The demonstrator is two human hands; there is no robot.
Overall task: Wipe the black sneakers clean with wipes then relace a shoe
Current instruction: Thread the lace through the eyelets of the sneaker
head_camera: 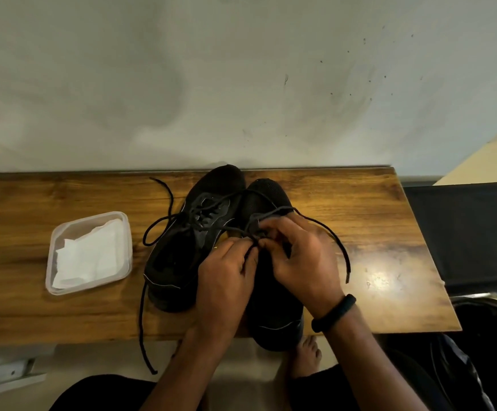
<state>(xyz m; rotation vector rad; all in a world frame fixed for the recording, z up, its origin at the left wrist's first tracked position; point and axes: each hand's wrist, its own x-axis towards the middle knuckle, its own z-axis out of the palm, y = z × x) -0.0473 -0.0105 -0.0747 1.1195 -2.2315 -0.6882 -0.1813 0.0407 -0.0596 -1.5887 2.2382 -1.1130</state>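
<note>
- Both hands were working over one shoe: the left hand (pixel 226 271) and the right hand (pixel 300 256) met above the right sneaker (pixel 271 197), fingers curled and pinching its thin, round black lace (pixel 348 266) near the eyelets.
- One free end of that lace curved out past the right hand and trailed across the desk (pixel 374 209).
- A dark, smooth wristband (pixel 334 312) circled the right wrist.
- The right sneaker, black with a finely knitted mesh toe, lay toe toward the wall (pixel 182 69), its heel hanging over the near edge of the desk.
- Touching it on the left sat the left sneaker (pixel 182 247), same black fabric, with a thin pale line round the heel.
- Its loose cord (pixel 140 324) looped over the wood and one end dangled off the front edge.
- Off to the left, apart from the shoes, stood a clear plastic tub (pixel 54 262), square with rounded corners, holding crumpled white wipes (pixel 90 256).
- Underneath it all, the desk showed glossy, warm brown wood grain with a bright glare patch at the right.
</note>
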